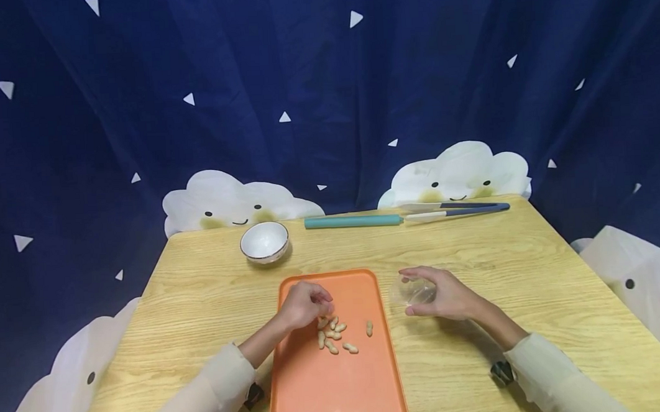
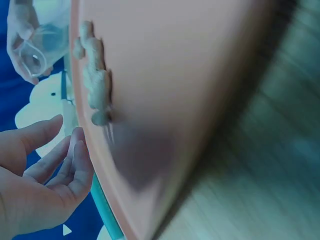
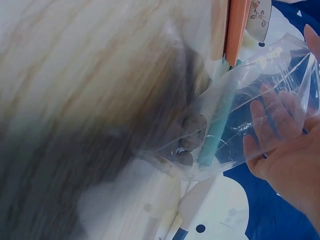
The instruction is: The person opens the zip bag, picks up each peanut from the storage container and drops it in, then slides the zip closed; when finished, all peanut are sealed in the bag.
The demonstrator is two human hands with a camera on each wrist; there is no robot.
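Several unshelled peanuts (image 1: 332, 334) lie clustered on the orange tray (image 1: 340, 392), with a lone peanut (image 1: 369, 328) near its right rim. My left hand (image 1: 303, 305) hovers just beyond the cluster. In the left wrist view, this hand (image 2: 50, 182) has loosely bent fingers, the thumb stands apart, and nothing is between them. Right of the tray, my right hand (image 1: 443, 293) holds a clear plastic bag (image 1: 410, 290) between thumb and fingers. The right wrist view shows the fingers through the crinkled film of the bag (image 3: 225, 115).
Behind the tray's left corner stands a white bowl (image 1: 264, 240) with a dark rim. Along the table's back edge lie a teal stick (image 1: 353, 221) and tongs (image 1: 476, 209) with dark blue handles. A dark blue curtain (image 1: 323, 75) hangs behind the wooden table (image 1: 200, 287).
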